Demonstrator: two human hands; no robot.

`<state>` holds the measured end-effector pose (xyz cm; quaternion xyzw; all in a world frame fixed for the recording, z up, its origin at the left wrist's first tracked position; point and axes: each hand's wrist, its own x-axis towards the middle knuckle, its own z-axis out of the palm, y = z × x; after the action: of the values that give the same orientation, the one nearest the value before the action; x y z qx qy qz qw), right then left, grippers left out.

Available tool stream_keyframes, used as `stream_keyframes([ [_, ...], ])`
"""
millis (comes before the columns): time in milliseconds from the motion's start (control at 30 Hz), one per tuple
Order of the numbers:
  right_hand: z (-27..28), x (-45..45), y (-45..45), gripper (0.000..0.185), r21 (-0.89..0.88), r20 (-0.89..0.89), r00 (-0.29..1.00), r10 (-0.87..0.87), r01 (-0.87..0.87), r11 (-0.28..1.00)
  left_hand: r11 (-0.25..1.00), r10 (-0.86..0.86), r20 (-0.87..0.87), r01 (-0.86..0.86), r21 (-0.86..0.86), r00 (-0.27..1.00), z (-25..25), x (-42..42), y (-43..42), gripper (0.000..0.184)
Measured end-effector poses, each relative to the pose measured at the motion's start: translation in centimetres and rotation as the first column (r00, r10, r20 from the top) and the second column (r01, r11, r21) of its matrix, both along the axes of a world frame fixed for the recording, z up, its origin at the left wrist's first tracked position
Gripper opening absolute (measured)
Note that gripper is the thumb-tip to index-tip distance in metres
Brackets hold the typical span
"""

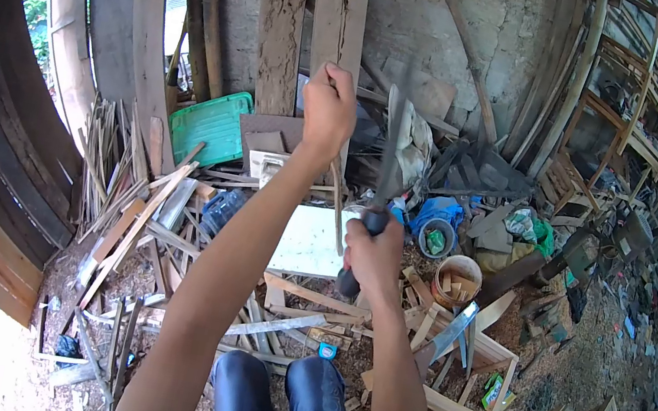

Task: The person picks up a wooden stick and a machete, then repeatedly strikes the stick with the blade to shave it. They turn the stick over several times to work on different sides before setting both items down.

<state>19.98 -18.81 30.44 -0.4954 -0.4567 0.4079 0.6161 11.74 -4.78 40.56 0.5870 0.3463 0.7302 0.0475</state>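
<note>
My left hand (328, 113) is raised in front of me, its fingers closed round a thin wooden stick (337, 207). From behind the wrist the stick slants down, its lower end in front of a white board (309, 242). Lower and to the right, my right hand (373, 257) grips the black and red handle of a long-bladed knife (391, 146). Its blade points upward and is smeared by motion, to the right of my left hand. A gap separates blade and stick. The upper end of the stick is hidden by my left hand.
Scrap wood (296, 292) litters the ground by my knees. At right are a wooden frame (487, 357), a handsaw (455, 329) and a bucket (456, 281) of wood pieces. A blue tape measure (328, 351) lies ahead of my knees. A green plastic lid (211, 127) leans behind.
</note>
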Motion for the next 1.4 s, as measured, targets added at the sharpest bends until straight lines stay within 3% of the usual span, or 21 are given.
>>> stream_keyframes([
  [33, 0.2, -0.1, 0.0, 0.010, 0.116, -0.017, 0.996, -0.088, 0.090, 0.989, 1.000, -0.013, -0.008, 0.014, 0.011, 1.000, 0.1, 0.5, -0.1, 0.035],
  [100, -5.1, -0.3, 1.1, 0.012, 0.033, 0.095, 0.991, -0.091, 0.088, 0.996, 1.000, -0.025, -0.015, 0.026, 0.015, 1.000, 0.2, 1.0, -0.6, 0.035],
  [167, -7.1, 0.2, -0.3, 0.012, -0.334, -0.061, 0.983, 0.174, -0.185, 0.924, 0.995, -0.086, 0.006, 0.086, -0.057, 0.996, 0.6, 1.5, -1.3, 0.033],
  [233, -5.8, 0.4, -1.4, 0.014, -0.348, -0.104, 0.972, 0.210, -0.233, 0.908, 0.997, -0.064, 0.022, 0.063, 0.049, 0.998, 1.0, 1.9, -0.7, 0.033],
  [300, -3.2, 0.7, -2.3, 0.013, -0.361, -0.131, 0.967, 0.219, -0.252, 0.898, 0.996, -0.071, -0.014, 0.070, -0.058, 0.997, 0.5, 2.1, -1.4, 0.032],
  [367, -1.1, 1.3, -2.7, 0.014, -0.262, -0.246, 0.945, 0.217, -0.280, 0.923, 0.996, -0.080, -0.010, 0.079, -0.050, 0.997, 0.5, 2.9, -1.8, 0.032],
  [433, 0.7, 1.3, -3.0, 0.008, -0.074, -0.218, 0.966, 0.138, -0.157, 0.985, 0.993, -0.107, -0.025, 0.108, 0.040, 0.994, 0.1, 3.4, -1.7, 0.035],
  [533, -0.6, 0.9, -1.3, 0.008, 0.075, -0.350, 0.936, -0.015, 0.044, 0.996, 0.995, -0.093, -0.049, 0.095, 0.038, 0.994, 0.0, 3.9, -1.8, 0.035],
  [567, -2.8, 0.3, -0.9, 0.008, -0.031, -0.198, 0.976, -0.093, 0.088, 0.996, 0.995, -0.093, -0.053, 0.095, 0.032, 0.994, 0.0, 3.9, -2.0, 0.035],
  [633, -6.4, 1.1, -0.6, 0.009, -0.349, -0.211, 0.958, 0.197, -0.261, 0.900, 0.994, -0.111, -0.002, 0.111, -0.013, 0.994, 0.2, 4.0, -2.3, 0.034],
  [700, -6.2, 1.3, -1.2, 0.011, -0.378, -0.152, 0.971, 0.186, -0.231, 0.896, 0.992, -0.124, -0.015, 0.124, 0.015, 0.992, 0.4, 3.7, -1.8, 0.034],
  [733, -4.5, 1.4, -1.8, 0.012, -0.381, -0.213, 0.956, 0.200, -0.270, 0.884, 0.991, -0.133, -0.032, 0.133, 0.013, 0.991, 0.2, 3.7, -1.7, 0.034],
  [767, -3.8, 1.7, -1.9, 0.013, -0.361, -0.155, 0.961, 0.227, -0.269, 0.893, 0.991, -0.136, -0.032, 0.135, -0.005, 0.990, -0.5, 3.9, -1.8, 0.034],
  [833, -1.7, 1.9, -2.0, 0.012, -0.215, -0.237, 0.949, 0.208, -0.260, 0.941, 0.991, -0.106, -0.047, 0.109, 0.073, 0.993, -0.1, 4.3, -1.6, 0.034],
  [967, -0.5, 1.5, -1.3, 0.008, 0.125, -0.283, 0.959, 0.025, 0.010, 0.992, 0.993, -0.111, -0.053, 0.113, 0.033, 0.992, 0.1, 5.0, -2.5, 0.036],
  [1000, -2.6, 0.2, -0.6, 0.008, 0.110, -0.277, 0.950, -0.148, 0.184, 0.977, 0.991, -0.119, -0.063, 0.122, 0.057, 0.991, 0.1, 5.1, -2.4, 0.036],
  [1033, -7.3, 0.3, 0.9, 0.011, -0.010, -0.122, 0.988, -0.096, 0.095, 0.995, 0.992, -0.114, -0.062, 0.117, 0.048, 0.992, -0.1, 4.9, -2.4, 0.036],
  [1100, -8.0, 1.3, -0.3, 0.015, -0.377, -0.150, 0.975, 0.167, -0.212, 0.901, 0.992, -0.109, -0.049, 0.112, 0.050, 0.993, 0.2, 4.9, -2.3, 0.035],
  [1200, -6.1, 1.8, -0.9, 0.015, -0.396, -0.256, 0.944, 0.209, -0.300, 0.868, 0.988, -0.134, -0.061, 0.138, 0.065, 0.989, 1.1, 5.0, -2.2, 0.035],
  [1333, -2.0, 2.2, -2.1, 0.012, -0.306, -0.335, 0.925, 0.179, -0.286, 0.908, 0.991, -0.132, -0.042, 0.133, 0.022, 0.990, 0.3, 5.1, -2.3, 0.037],
  [1400, -0.8, 2.0, -2.3, 0.008, -0.004, -0.355, 0.928, 0.117, -0.127, 0.992, 0.989, -0.144, -0.045, 0.145, 0.018, 0.989, 0.3, 5.0, -2.0, 0.037],
])
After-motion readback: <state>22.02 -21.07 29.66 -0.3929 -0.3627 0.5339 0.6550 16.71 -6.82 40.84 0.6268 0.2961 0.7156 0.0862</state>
